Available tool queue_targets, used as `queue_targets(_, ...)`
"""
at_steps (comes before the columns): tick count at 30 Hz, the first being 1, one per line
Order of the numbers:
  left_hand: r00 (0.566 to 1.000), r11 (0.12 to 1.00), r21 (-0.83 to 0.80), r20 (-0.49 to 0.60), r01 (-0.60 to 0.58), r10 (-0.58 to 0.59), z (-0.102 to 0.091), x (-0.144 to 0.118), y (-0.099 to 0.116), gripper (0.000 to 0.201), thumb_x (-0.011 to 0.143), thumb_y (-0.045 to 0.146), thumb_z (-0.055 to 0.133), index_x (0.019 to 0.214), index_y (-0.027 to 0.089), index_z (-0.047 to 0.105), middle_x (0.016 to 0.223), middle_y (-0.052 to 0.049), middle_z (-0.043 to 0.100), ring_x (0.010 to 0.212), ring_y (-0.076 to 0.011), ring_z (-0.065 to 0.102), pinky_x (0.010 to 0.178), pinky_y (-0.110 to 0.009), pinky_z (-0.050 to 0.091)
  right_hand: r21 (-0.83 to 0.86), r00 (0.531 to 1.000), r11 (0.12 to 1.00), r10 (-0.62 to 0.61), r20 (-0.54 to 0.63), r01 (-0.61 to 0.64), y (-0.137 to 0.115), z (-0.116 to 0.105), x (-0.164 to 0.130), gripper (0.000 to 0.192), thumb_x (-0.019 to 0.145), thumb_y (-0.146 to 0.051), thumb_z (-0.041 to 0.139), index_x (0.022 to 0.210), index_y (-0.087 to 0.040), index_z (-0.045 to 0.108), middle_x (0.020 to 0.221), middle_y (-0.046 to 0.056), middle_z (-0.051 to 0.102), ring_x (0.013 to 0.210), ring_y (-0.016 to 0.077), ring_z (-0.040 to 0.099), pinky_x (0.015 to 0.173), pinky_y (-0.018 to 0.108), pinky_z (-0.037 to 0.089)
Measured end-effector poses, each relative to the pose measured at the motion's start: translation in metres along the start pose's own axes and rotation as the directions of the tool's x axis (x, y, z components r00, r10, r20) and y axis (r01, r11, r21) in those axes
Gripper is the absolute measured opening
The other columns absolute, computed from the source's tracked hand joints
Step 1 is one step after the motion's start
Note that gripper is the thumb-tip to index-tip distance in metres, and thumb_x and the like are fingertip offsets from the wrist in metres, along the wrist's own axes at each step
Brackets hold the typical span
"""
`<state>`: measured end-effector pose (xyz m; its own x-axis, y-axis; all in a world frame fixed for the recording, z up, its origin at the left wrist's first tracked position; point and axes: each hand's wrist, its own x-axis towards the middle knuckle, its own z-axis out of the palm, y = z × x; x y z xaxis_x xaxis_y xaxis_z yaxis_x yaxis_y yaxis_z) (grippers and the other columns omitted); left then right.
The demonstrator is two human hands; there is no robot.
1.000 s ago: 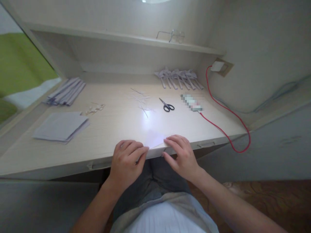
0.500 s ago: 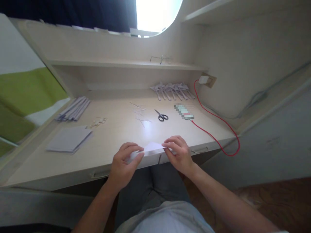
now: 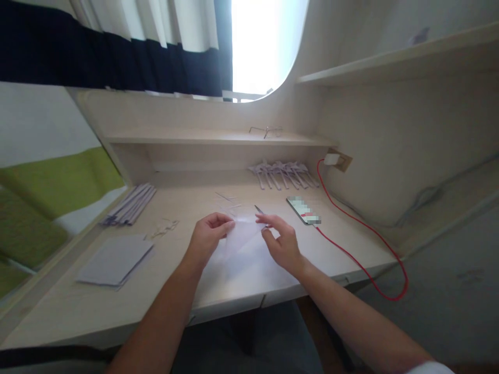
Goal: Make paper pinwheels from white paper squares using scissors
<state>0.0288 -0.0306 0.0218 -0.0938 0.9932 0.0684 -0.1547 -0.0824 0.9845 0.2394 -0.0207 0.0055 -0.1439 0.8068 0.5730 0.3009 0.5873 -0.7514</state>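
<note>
Paper (image 3: 242,236) is now off the surface (image 3: 249,280): we find the folded sheet raised between both hands, where half a second ago it lay pressed flat at the near edge. The left hand (image 3: 208,236) pinches its left corner between thumb and fingertips; the right hand (image 3: 280,243) pinches the right side likewise, its remaining fingers loosely curled. The sheet hangs between them, tilted, well above the wood and further in from the edge than before. We judge that the pressing of a crease is over and that the piece is being lifted for turning or a look at the fold.

The view has also tipped upward, so a curtain (image 3: 117,47) and a bright window now show above the shelf (image 3: 210,137).

Nearby items appear undisturbed. Scissors (image 3: 259,210) lie just behind the raised sheet, partly hidden by it. A phone (image 3: 304,210) on a red cable (image 3: 362,259) sits to the right. A flat paper stack (image 3: 115,259) and a bundle of folded strips (image 3: 130,203) lie at left; finished folded pieces (image 3: 283,174) line the back under the shelf, on which spectacles (image 3: 267,130) rest.
</note>
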Motion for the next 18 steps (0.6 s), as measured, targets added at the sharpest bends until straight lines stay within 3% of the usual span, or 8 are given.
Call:
queue_targets(2, 0.999, 0.999, 0.023, 0.003, -0.045, 0.045, 0.000, 0.017, 0.001, 0.024, 0.060, 0.029, 0.088, 0.072, 0.016, 0.072, 0.069, 0.000, 0.068, 0.065, -0.0117, 0.059, 0.065, -0.024, 0.047, 0.207, 0.962, 0.940, 0.257, 0.091, -0.271, 0.006, 0.005, 0.015, 0.042, 0.085, -0.025, 0.054, 0.124, -0.020, 0.068, 0.097, 0.007, 0.076, 0.087, 0.0209, 0.072, 0.075, 0.034, 0.059)
queue_targets(5, 0.997, 0.996, 0.040, 0.026, -0.080, 0.079, 0.001, 0.041, 0.003, 0.024, 0.059, 0.031, 0.088, 0.071, 0.015, 0.073, 0.068, -0.001, 0.069, 0.066, -0.0137, 0.060, 0.068, -0.027, 0.048, 0.245, 0.899, 0.873, 0.366, 0.240, -0.421, 0.018, 0.010, 0.040, 0.024, 0.079, -0.031, 0.060, 0.090, -0.014, 0.073, 0.071, 0.006, 0.073, 0.059, 0.0167, 0.068, 0.050, 0.023, 0.052)
queue_targets(8, 0.995, 0.994, 0.051, 0.023, -0.095, 0.093, -0.001, 0.061, 0.003, 0.024, 0.059, 0.032, 0.087, 0.070, 0.016, 0.073, 0.067, -0.001, 0.068, 0.065, -0.0135, 0.058, 0.068, -0.027, 0.047, 0.267, 0.862, 0.829, 0.421, 0.282, -0.492, 0.030, 0.011, 0.060, 0.023, 0.078, -0.035, 0.060, 0.068, -0.014, 0.064, 0.064, 0.006, 0.070, 0.051, 0.0142, 0.065, 0.043, 0.021, 0.048)
queue_targets(11, 0.995, 0.993, 0.066, 0.018, -0.097, 0.096, -0.007, 0.075, 0.002, 0.026, 0.058, 0.033, 0.089, 0.069, 0.016, 0.073, 0.068, -0.001, 0.068, 0.065, -0.0136, 0.058, 0.066, -0.027, 0.046, 0.293, 0.837, 0.789, 0.463, 0.294, -0.539, 0.038, 0.013, 0.072, 0.034, 0.087, -0.045, 0.050, 0.074, -0.016, 0.064, 0.070, 0.007, 0.072, 0.052, 0.0162, 0.067, 0.043, 0.024, 0.051)
queue_targets(13, 0.996, 0.994, 0.070, 0.025, -0.088, 0.086, -0.012, 0.081, 0.001, 0.027, 0.057, 0.034, 0.090, 0.069, 0.016, 0.073, 0.067, -0.001, 0.067, 0.064, -0.0133, 0.057, 0.065, -0.026, 0.045, 0.285, 0.826, 0.785, 0.461, 0.326, -0.550, 0.042, 0.016, 0.076, 0.032, 0.083, -0.046, 0.059, 0.074, -0.016, 0.064, 0.070, 0.006, 0.072, 0.052, 0.0160, 0.067, 0.043, 0.024, 0.051)
queue_targets(15, 0.997, 0.995, 0.064, 0.033, -0.070, 0.068, -0.017, 0.085, -0.001, 0.029, 0.058, 0.036, 0.090, 0.070, 0.016, 0.072, 0.067, 0.000, 0.067, 0.064, -0.0128, 0.058, 0.064, -0.026, 0.046, 0.276, 0.829, 0.798, 0.437, 0.350, -0.537, 0.045, 0.020, 0.079, 0.028, 0.076, -0.042, 0.071, 0.071, -0.016, 0.062, 0.067, 0.004, 0.070, 0.052, 0.0140, 0.065, 0.044, 0.022, 0.049)
queue_targets(18, 0.999, 0.998, 0.053, 0.051, -0.018, 0.015, -0.023, 0.086, -0.008, 0.031, 0.066, 0.041, 0.085, 0.083, 0.017, 0.073, 0.076, -0.002, 0.070, 0.069, -0.0145, 0.062, 0.066, -0.026, 0.049, 0.281, 0.853, 0.826, 0.385, 0.351, -0.489, 0.049, 0.029, 0.084, 0.029, 0.075, -0.041, 0.074, 0.069, -0.017, 0.061, 0.066, 0.002, 0.069, 0.055, 0.0119, 0.064, 0.050, 0.021, 0.048)
